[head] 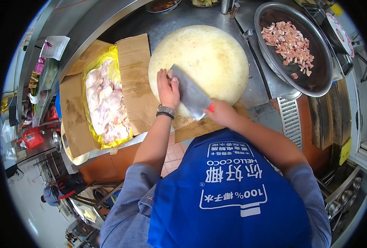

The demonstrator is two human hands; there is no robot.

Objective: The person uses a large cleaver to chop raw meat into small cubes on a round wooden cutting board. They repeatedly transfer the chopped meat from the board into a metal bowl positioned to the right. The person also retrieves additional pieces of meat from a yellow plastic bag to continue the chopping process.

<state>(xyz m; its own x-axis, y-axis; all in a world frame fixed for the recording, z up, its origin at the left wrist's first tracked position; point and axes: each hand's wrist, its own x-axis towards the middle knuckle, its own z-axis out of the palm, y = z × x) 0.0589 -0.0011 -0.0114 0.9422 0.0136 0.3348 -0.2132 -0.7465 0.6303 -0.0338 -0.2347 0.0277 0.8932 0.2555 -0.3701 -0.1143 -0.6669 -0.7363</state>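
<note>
My right hand grips the red handle of a Chinese cleaver, whose broad blade lies slantwise across the left part of a round chopping block. Beside the blade, my left hand rests near the block's left edge. A small pinkish piece of meat shows between its fingertips and the blade, largely hidden by the fingers. To the left, an open cardboard box lined with yellow plastic holds pale raw poultry pieces.
A large steel basin at the right contains diced raw meat. Bowls of food stand along the far edge of the steel counter. A grated floor drain runs at the lower right. Another person is far off at the lower left.
</note>
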